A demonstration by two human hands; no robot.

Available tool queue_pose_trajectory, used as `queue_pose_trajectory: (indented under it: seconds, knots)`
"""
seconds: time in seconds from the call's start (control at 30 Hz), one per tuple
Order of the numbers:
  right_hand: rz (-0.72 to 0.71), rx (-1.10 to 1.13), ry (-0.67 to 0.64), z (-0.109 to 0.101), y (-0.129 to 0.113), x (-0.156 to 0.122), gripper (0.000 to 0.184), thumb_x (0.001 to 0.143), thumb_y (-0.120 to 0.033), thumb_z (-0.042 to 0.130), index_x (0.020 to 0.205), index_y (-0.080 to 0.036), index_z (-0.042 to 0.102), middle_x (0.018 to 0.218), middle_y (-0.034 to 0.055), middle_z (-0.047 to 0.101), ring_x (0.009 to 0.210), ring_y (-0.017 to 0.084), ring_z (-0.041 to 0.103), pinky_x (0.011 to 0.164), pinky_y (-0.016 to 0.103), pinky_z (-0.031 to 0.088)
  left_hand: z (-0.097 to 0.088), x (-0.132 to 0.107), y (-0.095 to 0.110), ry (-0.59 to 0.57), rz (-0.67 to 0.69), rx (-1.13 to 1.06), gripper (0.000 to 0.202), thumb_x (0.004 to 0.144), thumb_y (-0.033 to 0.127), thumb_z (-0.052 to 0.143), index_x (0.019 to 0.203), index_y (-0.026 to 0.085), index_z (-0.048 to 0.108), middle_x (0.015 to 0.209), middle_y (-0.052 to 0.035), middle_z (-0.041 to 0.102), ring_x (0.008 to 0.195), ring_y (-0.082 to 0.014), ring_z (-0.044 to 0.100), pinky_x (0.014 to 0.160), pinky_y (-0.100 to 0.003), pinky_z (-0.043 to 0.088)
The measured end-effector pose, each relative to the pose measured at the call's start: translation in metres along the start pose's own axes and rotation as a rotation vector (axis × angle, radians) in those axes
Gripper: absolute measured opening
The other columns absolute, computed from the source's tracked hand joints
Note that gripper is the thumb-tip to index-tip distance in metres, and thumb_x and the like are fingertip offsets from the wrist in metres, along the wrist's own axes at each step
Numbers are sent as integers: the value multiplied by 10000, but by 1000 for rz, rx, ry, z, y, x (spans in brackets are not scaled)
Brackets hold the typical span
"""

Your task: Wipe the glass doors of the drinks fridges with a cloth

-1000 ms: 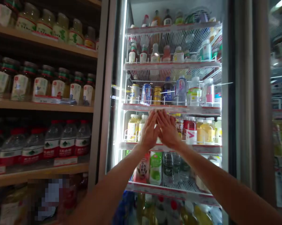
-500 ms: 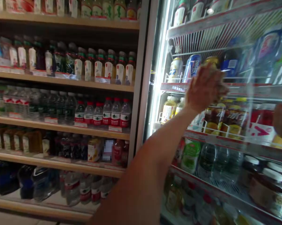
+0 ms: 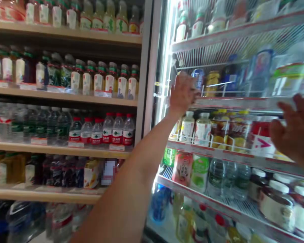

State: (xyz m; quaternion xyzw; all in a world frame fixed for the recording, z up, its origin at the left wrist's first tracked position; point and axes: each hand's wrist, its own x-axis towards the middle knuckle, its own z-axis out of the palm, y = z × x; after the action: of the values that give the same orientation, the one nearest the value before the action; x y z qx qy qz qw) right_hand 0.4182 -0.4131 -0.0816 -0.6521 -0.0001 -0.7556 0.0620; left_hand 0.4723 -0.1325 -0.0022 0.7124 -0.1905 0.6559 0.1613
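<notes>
My left hand (image 3: 182, 92) is stretched far forward at the lit drinks cooler, in front of the leftmost can on an upper shelf. Its fingers are blurred and bent over something small, pale and crumpled that I cannot make out. Just right of it stand a blue can (image 3: 198, 78) and a golden can (image 3: 212, 82). Faint streaks and reflections suggest glass between the hand and the drinks. My right hand (image 3: 293, 130) is raised at the right edge with its fingers spread, before a red and white pack (image 3: 263, 138). I see nothing held in it.
To the left, wooden shelves (image 3: 66, 96) carry rows of bottled drinks, among them red-capped water bottles (image 3: 108, 128). A grey upright frame (image 3: 144, 67) divides them from the cooler. Lower cooler shelves hold green bottles, white-lidded jars (image 3: 275, 202) and a pink bottle (image 3: 182, 167).
My left hand has moved left across the cooler, from before the golden can to the leftmost can. More of my right hand has come into view. The camera has tilted up and turned slightly right.
</notes>
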Motion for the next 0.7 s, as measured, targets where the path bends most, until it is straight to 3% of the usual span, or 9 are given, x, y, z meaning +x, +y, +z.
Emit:
queue_pose_trajectory:
  seconds: [0.07,0.1,0.23,0.3,0.43,0.5,0.57,0.63,0.7]
  knots:
    - [-174,11,-99,-6,-10,2,502,804,-342,466,1281,-193,516,1389,115,429,1340,234,312,1037,476,263,1,17,-16,132,-301,-49,478,858,134,400,1333,80,404,1488,-171,245,1398,-262,110,1115,-489,187]
    - [-231,-1,-102,-6,-11,3,507,823,-326,442,1301,-164,490,1405,129,401,1354,233,284,1066,474,241,6,24,-12,142,-317,-85,492,864,157,407,1344,52,375,1495,-192,210,1403,-275,85,1126,-498,164]
    - [-349,-80,-9,-2,-1,3,438,875,-314,391,1260,-143,513,1385,139,433,1336,246,326,1086,470,249,24,27,36,-4,221,-188,569,837,350,507,1342,114,395,1500,-141,235,1408,-259,112,1143,-450,151]
    - [-387,-92,-25,-2,2,3,427,884,-290,379,1267,-143,497,1391,136,427,1338,247,322,1082,477,256,20,26,37,-41,351,-162,536,837,378,493,1335,198,413,1504,-86,245,1399,-248,170,1135,-475,153]
    - [-363,-88,-56,-4,-1,1,494,875,-242,385,1366,-193,368,1451,104,343,1369,232,255,1092,485,231,-1,43,-7,66,-150,-27,514,872,270,379,1361,113,374,1500,-159,220,1393,-285,180,1110,-538,155]
    - [-356,-79,-56,-4,-2,1,531,871,-238,398,1395,-206,316,1471,97,306,1380,229,225,1100,487,213,-1,51,-5,100,-245,-11,523,875,259,364,1364,74,361,1494,-185,218,1393,-293,172,1109,-537,155]
    - [-354,-71,-64,-4,-1,0,540,870,-238,404,1400,-210,305,1476,93,296,1381,227,220,1103,485,204,7,53,21,67,-72,-60,535,860,299,416,1357,104,378,1495,-154,237,1393,-279,181,1113,-508,171]
    - [-365,-64,-75,-5,2,1,537,868,-241,408,1396,-209,313,1472,95,304,1378,228,229,1103,483,206,15,51,47,-4,238,-110,564,833,365,482,1349,154,396,1496,-110,257,1392,-258,190,1119,-485,170]
    - [-391,-65,-87,-5,4,1,535,867,-236,410,1393,-207,318,1466,99,315,1377,227,232,1101,479,212,15,53,52,-60,396,-100,547,831,388,495,1334,188,418,1492,-84,276,1389,-240,205,1125,-482,148]
